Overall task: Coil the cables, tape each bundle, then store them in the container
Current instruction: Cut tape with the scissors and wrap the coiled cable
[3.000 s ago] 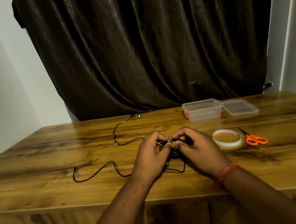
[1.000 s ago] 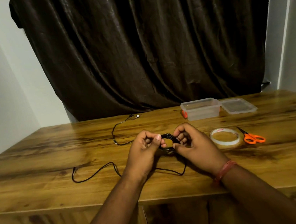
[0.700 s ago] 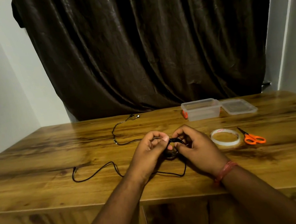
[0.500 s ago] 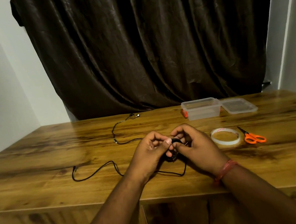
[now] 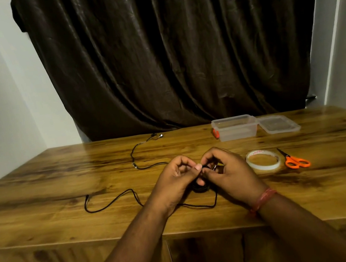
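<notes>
A small coil of black cable [image 5: 200, 188] sits between my two hands over the middle of the wooden table [image 5: 41, 192]. My left hand [image 5: 175, 181] pinches the coil with thumb and fingers curled. My right hand [image 5: 228, 174] pinches the cable's end at the top of the coil. The loose part of the cable [image 5: 111, 203] trails left across the table. A second thin black cable [image 5: 137, 159] with earbuds lies further back. The clear plastic container [image 5: 235, 130] stands open at the back right.
The container's lid [image 5: 279, 126] lies right of it. A roll of clear tape [image 5: 263, 160] and orange-handled scissors [image 5: 294, 160] lie right of my right hand. A dark curtain [image 5: 166, 52] hangs behind the table. The table's front edge is near my forearms.
The coil was held up between both hands a second ago; now it hangs lower near the table, and my fingers have shifted around its top. The loose cable has barely moved.
</notes>
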Demonstrator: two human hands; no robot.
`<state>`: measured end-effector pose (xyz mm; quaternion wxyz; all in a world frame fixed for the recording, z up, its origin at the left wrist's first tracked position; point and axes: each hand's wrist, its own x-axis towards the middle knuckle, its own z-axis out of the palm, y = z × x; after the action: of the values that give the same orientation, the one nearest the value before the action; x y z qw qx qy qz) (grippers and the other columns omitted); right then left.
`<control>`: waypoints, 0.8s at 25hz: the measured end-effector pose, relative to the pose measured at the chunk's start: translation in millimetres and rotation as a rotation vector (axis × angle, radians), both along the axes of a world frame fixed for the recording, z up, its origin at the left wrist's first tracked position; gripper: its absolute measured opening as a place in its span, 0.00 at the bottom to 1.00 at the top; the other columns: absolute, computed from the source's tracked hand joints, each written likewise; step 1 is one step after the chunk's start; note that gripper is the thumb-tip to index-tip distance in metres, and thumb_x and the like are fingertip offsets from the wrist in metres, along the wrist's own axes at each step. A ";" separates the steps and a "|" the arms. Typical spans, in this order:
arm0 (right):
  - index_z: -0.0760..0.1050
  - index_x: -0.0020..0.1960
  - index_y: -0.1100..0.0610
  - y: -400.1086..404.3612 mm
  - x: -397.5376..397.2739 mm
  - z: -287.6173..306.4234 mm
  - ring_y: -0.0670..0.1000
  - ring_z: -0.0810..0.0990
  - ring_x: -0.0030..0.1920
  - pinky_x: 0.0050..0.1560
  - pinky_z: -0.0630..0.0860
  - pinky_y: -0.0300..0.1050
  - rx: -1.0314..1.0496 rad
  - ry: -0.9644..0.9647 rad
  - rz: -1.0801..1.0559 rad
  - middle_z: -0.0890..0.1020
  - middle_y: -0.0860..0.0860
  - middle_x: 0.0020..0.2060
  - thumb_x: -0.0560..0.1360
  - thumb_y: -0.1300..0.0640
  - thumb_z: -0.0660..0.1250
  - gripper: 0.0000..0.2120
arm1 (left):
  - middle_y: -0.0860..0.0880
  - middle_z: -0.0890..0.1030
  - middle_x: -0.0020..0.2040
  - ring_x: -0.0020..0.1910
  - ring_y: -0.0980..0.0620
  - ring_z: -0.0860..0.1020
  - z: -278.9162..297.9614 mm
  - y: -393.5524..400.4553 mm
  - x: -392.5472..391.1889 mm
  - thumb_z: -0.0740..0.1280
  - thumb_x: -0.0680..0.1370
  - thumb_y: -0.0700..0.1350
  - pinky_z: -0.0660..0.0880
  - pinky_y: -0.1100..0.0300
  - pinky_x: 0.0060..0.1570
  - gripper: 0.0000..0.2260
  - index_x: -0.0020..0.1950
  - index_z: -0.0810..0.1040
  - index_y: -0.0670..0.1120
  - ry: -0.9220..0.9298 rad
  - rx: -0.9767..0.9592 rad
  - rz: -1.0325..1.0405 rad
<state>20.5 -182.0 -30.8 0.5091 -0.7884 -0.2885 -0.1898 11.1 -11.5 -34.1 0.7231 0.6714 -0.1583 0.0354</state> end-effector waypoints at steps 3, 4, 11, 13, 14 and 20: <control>0.77 0.47 0.52 0.6 -1.6 1.2 0.45 0.80 0.42 0.41 0.78 0.39 0.016 0.034 0.008 0.80 0.47 0.42 0.73 0.63 0.72 0.08 | 0.41 0.81 0.37 0.33 0.52 0.80 0.7 0.4 0.2 0.67 0.78 0.35 0.76 0.61 0.37 0.04 0.46 0.73 0.41 -0.005 -0.023 0.007; 0.77 0.48 0.51 0.7 -2.2 1.7 0.45 0.80 0.42 0.41 0.78 0.38 0.028 0.065 0.019 0.81 0.47 0.42 0.73 0.62 0.73 0.09 | 0.41 0.81 0.36 0.32 0.52 0.80 1.1 0.5 0.3 0.67 0.78 0.35 0.76 0.61 0.37 0.04 0.46 0.73 0.42 -0.007 -0.038 0.017; 0.77 0.46 0.49 -0.6 1.3 0.3 0.42 0.79 0.41 0.41 0.77 0.38 0.123 0.132 0.042 0.80 0.44 0.39 0.73 0.65 0.71 0.12 | 0.44 0.83 0.36 0.31 0.53 0.80 2.7 -1.1 0.2 0.66 0.78 0.34 0.78 0.60 0.39 0.06 0.43 0.71 0.42 0.015 -0.131 0.008; 0.77 0.46 0.49 -0.6 0.3 1.2 0.43 0.80 0.41 0.43 0.78 0.41 0.132 0.137 0.039 0.81 0.46 0.40 0.74 0.66 0.70 0.11 | 0.44 0.83 0.37 0.32 0.52 0.80 3.2 -1.6 -0.9 0.66 0.78 0.35 0.78 0.59 0.41 0.06 0.44 0.72 0.42 0.020 -0.117 0.003; 0.77 0.47 0.50 -0.4 -0.6 1.9 0.44 0.81 0.41 0.43 0.79 0.41 0.143 0.144 0.046 0.82 0.47 0.40 0.74 0.67 0.69 0.11 | 0.44 0.83 0.37 0.32 0.52 0.80 2.8 -1.7 -1.1 0.66 0.78 0.35 0.78 0.58 0.42 0.05 0.44 0.72 0.42 0.021 -0.115 -0.002; 0.78 0.47 0.54 -0.6 -3.1 5.1 0.37 0.77 0.34 0.35 0.73 0.31 0.115 0.146 0.026 0.81 0.40 0.32 0.75 0.65 0.69 0.07 | 0.43 0.83 0.38 0.33 0.50 0.79 3.3 -0.8 -0.7 0.64 0.79 0.34 0.78 0.56 0.43 0.05 0.45 0.71 0.42 0.034 -0.129 -0.037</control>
<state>17.4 -182.6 -25.7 0.5757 -0.7658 -0.2494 -0.1413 10.4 -12.3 -30.8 0.7680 0.6209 -0.1559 0.0206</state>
